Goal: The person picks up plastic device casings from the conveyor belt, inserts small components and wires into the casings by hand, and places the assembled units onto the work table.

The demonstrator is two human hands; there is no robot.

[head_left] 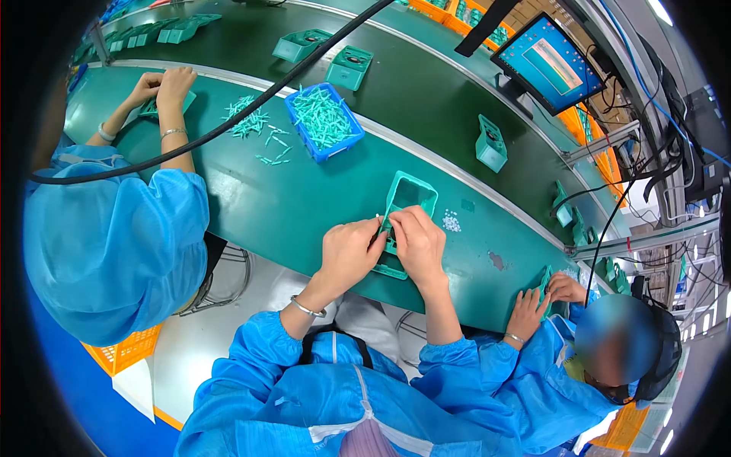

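A green plastic housing [412, 190] with an open frame lies on the green table in front of me. My left hand [352, 250] is at its left side, thumb and fingers pinched together over its middle. From the right, my right hand [417, 242] bends its fingers into the same part of the housing, close beside the left fingertips. Whatever small piece the fingertips hold is hidden. A small pile of white pieces [451, 222] lies just right of the housing.
A blue bin [326, 122] of green sticks stands beyond my left hand, with loose sticks [245, 118] beside it. Green housings [491, 145] sit on the dark conveyor [426, 114]. Co-workers in blue work at left and right. A black cable crosses the upper left.
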